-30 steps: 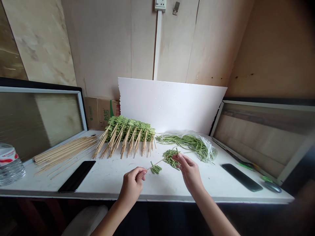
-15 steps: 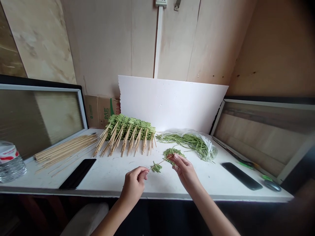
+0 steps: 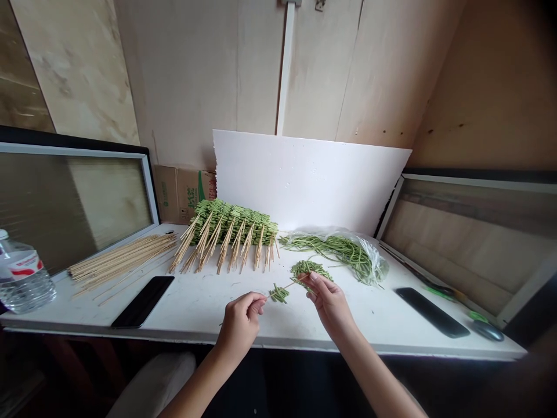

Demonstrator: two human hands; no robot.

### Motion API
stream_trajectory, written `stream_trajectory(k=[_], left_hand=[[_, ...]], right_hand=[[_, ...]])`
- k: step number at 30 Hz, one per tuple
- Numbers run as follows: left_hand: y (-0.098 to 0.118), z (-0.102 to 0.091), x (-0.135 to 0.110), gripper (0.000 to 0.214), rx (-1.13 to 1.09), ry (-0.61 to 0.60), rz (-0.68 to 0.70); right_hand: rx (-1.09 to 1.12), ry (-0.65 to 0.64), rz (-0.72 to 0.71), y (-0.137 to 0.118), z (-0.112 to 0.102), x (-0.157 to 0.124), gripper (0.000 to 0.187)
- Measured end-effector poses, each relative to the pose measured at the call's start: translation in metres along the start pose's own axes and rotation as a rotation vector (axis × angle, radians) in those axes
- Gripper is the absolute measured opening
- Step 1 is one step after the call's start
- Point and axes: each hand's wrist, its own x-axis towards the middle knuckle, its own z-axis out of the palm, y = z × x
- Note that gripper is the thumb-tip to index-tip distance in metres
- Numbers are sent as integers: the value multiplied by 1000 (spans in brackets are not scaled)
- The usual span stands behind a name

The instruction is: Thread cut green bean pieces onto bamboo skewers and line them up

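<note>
A thin wooden skewer (image 3: 292,284) slants between my two hands over the table. Cut green bean pieces (image 3: 279,294) sit along it, closer to my left hand. My left hand (image 3: 240,320) is closed, its thumb and forefinger pinching the lower end. The fingertips of my right hand (image 3: 329,299) pinch the upper end. Just behind my right hand lies a heap of cut bean pieces (image 3: 310,267), partly covered by the fingers. Farther back, finished bean skewers (image 3: 235,223) are stacked with their bare sticks pointing toward me.
Loose bare skewers (image 3: 126,258) lie at left, beside a black phone (image 3: 143,302) and a water bottle (image 3: 21,276). Long whole beans (image 3: 343,248) spill from a clear plastic bag (image 3: 378,264). At right are a dark flat object (image 3: 432,312) and a computer mouse (image 3: 487,330). A white board (image 3: 308,180) stands behind.
The camera view has shifted slightly, moving the whole scene a little to the right. Both hands keep their pinch on the skewer, with hardly any movement relative to the table.
</note>
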Motion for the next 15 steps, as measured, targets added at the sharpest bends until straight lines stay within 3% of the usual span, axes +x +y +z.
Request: stream_trajectory(k=[15], left_hand=[[-2,3,-3,23,18,16,11]], right_hand=[[-45,32,-38,8,5,-4,31]])
